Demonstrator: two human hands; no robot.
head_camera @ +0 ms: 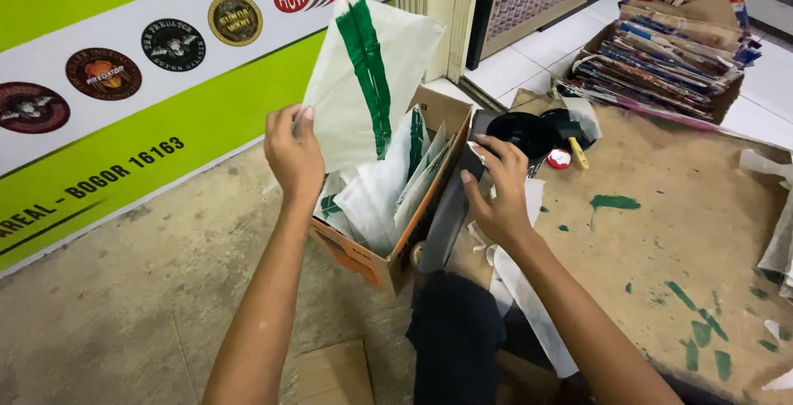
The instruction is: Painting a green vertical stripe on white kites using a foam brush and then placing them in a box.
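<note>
My left hand (293, 153) pinches the edge of a white paper sheet with a broad green stripe (368, 75), held upright over an open cardboard box (388, 260). Several more white sheets with green marks (388, 186) stand inside that box. My right hand (496, 194) rests on the box's right rim and grips a dark flat strip (446, 215) that runs down beside the box.
A brown board (661, 240) with green paint smears lies at the right. On it sit a black round dish (524, 132), a small red lid (559, 159) and a brush. A carton of stacked papers (669, 42) stands behind. A green and white banner (124, 83) lines the left wall.
</note>
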